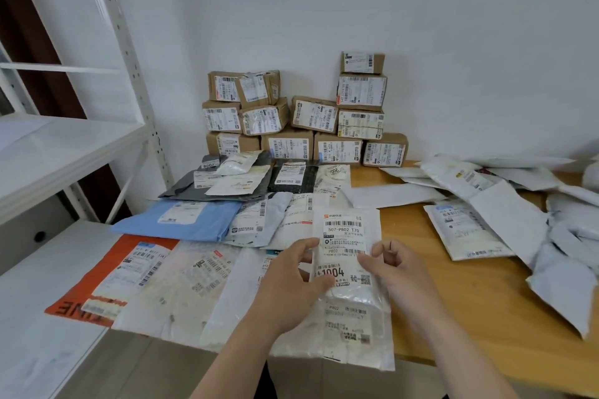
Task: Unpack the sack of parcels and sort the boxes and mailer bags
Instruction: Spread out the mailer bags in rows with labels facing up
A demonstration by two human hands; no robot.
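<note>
A small white mailer bag (346,238) with a barcode label reading 1004 is held up over the near table edge. My left hand (296,282) pinches its left side and my right hand (393,269) pinches its right side. Under it lie flat mailer bags in rows: an orange one (97,272), a blue one (181,219), a grey one (188,186) and several white ones. Brown cardboard boxes (301,120) with labels stand stacked against the back wall. A loose heap of white mailer bags (518,204) lies on the right.
The wooden table (453,295) shows bare wood at centre right. A white metal shelving unit (64,139) stands on the left, its lower shelf level with the table. The white wall closes the back.
</note>
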